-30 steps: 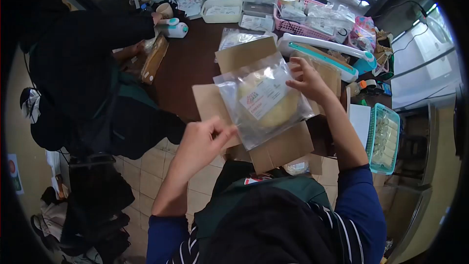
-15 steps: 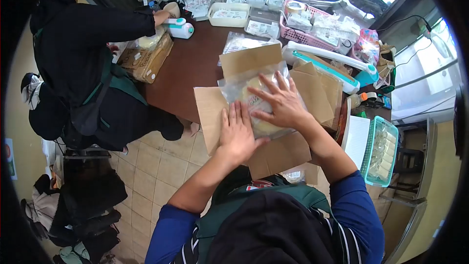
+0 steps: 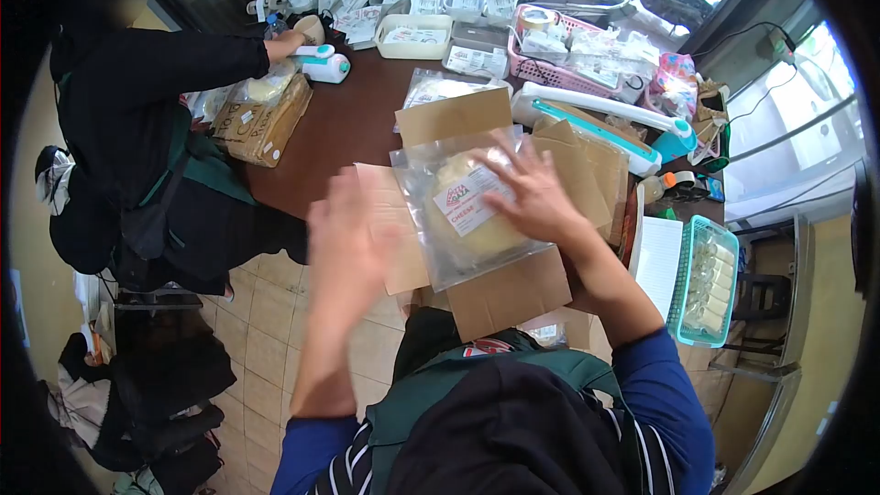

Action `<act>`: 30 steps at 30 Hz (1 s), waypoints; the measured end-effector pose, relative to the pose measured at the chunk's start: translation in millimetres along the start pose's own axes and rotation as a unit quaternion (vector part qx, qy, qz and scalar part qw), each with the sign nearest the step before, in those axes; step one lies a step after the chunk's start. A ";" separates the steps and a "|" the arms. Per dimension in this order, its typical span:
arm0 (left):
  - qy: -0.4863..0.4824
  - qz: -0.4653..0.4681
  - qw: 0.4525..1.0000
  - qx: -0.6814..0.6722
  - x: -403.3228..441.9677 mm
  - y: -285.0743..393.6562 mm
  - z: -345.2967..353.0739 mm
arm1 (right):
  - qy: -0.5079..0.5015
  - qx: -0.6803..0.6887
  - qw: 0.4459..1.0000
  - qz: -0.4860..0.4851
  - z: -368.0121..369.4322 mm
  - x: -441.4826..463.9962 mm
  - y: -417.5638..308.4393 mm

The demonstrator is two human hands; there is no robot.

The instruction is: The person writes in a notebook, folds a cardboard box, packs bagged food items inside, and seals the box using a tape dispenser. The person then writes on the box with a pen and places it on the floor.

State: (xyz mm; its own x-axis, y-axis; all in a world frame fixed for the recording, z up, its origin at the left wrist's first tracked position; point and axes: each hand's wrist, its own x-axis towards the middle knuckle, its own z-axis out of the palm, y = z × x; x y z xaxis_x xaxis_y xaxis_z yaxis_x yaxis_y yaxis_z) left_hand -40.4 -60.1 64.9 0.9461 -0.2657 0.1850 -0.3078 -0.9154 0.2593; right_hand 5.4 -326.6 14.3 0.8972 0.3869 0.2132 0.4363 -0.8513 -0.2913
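Observation:
A clear plastic bag (image 3: 463,211) with a pale round item and a white label with red print lies on an open cardboard box (image 3: 513,293), whose flaps are spread outward. My right hand (image 3: 532,192) rests on the right part of the bag, its fingers spread. Over the left flap is my left hand (image 3: 348,238), smeared by motion and apart from the bag; its fingers cannot be made out clearly.
A co-worker stands at the left beside a taped carton (image 3: 266,124). Along the back are a white tray (image 3: 413,48), a pink basket (image 3: 559,73) and a white-and-teal sealer (image 3: 596,110). A teal basket (image 3: 683,302) of packed rolls is at the right.
Both hands came down on the bag, pressing it onto the box; since then my left hand has lifted off to the left. My right hand stays on the bag.

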 end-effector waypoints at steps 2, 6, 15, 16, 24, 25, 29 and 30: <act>0.021 -0.077 0.997 -0.021 -14.4 -34.4 -7.8 | 0.100 0.209 0.963 0.139 -16.1 -11.6 36.6; -0.120 -0.171 0.961 -0.181 -49.8 -59.1 53.4 | 0.128 -0.104 0.980 0.110 -22.5 -64.5 124.1; -0.058 0.174 0.974 -0.132 31.1 26.0 102.7 | -0.047 0.226 0.973 0.028 -11.2 -49.4 11.8; -0.062 0.174 0.974 -0.135 31.2 29.2 102.5 | -0.049 0.227 0.972 0.032 -10.0 -51.3 12.9; -0.112 0.168 0.979 -0.040 35.4 35.5 98.5 | -0.073 0.088 0.992 -0.061 -22.3 -57.1 16.3; -0.113 0.170 0.978 -0.040 34.3 37.0 98.9 | -0.073 0.088 0.992 -0.060 -23.6 -59.7 14.8; -0.102 0.165 0.980 -0.045 34.4 37.2 99.0 | -0.046 0.211 0.976 -0.014 -20.3 -62.4 11.2; -0.099 0.169 0.980 -0.047 34.3 36.0 99.3 | -0.029 0.243 0.970 -0.007 -18.4 -64.5 9.8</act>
State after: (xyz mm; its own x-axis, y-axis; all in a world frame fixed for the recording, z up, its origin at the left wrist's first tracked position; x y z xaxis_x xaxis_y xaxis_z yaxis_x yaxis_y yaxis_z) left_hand -9.0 -132.2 -13.6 0.7871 -0.6103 0.0897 -0.6052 -0.7361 0.3032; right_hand -49.5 -366.5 14.9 0.8874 0.4279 0.1718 0.4165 -0.5842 -0.6966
